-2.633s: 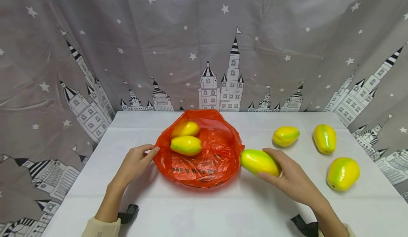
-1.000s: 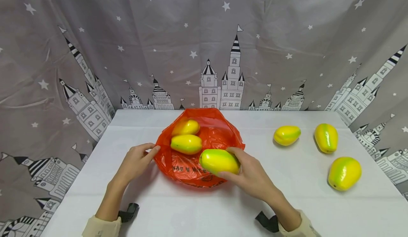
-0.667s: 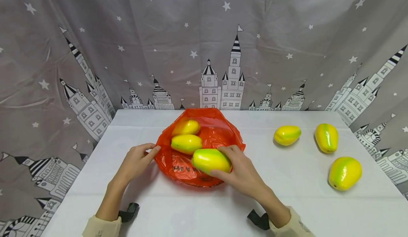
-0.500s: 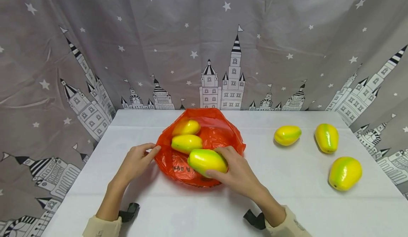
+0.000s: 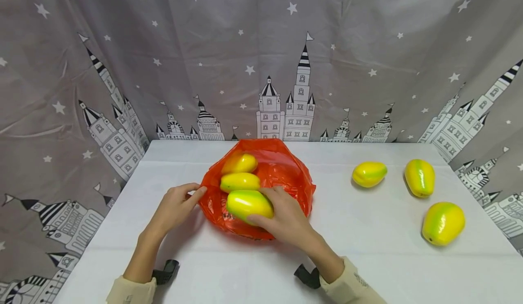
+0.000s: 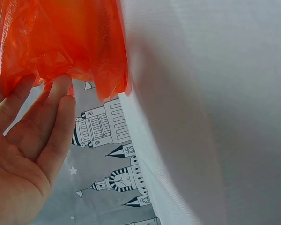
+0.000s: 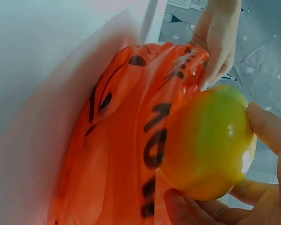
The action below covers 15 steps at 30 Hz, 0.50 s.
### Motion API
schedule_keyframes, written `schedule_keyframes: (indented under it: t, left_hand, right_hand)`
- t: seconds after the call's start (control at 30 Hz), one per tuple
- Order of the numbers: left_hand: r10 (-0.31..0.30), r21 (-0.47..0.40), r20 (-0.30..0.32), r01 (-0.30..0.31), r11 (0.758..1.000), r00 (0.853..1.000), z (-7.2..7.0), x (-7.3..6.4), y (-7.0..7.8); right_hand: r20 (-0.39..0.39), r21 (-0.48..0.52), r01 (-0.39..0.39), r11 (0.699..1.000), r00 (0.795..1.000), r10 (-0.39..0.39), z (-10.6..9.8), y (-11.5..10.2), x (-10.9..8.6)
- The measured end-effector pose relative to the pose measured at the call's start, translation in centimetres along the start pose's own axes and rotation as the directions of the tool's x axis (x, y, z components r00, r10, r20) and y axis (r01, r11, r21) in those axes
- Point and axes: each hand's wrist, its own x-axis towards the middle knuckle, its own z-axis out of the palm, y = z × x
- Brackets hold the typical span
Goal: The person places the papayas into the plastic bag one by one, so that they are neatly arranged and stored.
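Note:
A red plastic bag (image 5: 286, 158) lies on the white table with its mouth spread wide. My left hand (image 5: 175, 206) pinches the left side of its rim; the left wrist view shows the fingers at the bunched red plastic (image 6: 61, 47). Over the bag's opening, my right hand (image 5: 290, 217) grips a glossy yellow-green papaya (image 5: 247, 205), thumb on the near side and fingers behind. In the right wrist view the papaya (image 7: 225, 140) is partly covered by the bag's printed edge (image 7: 150, 140). Inside the bag rest two more papayas, one in front (image 5: 239, 182) and one behind (image 5: 243, 163).
To the right on the white table (image 5: 367, 258) lie three papayas: one at the back (image 5: 369, 174), one farther right (image 5: 419, 178) and one nearer (image 5: 443, 223). A grey curtain (image 5: 229, 49) printed with castles and stars stands behind the table and along its sides.
My right hand has carried the papaya leftward, from beside the bag's right rim to over its opening near the other two. My left hand has stayed at the bag's left rim.

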Motion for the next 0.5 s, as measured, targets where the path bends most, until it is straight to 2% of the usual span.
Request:
schedule_keyframes:
  t: [0.23,0.5]
  left_hand:
    - [-0.010,-0.003,0.008,0.010,1.000,1.000,-0.1,0.0,0.2]
    - [-0.012,0.002,0.007,0.012,1.000,1.000,0.1,0.0,0.1]
  right_hand:
    - [0.033,-0.035,-0.002,0.999,0.999,0.003,0.9,-0.4,0.7]
    - [0.037,-0.062,-0.024,0.998,0.999,0.026,1.8,-0.7,1.4]
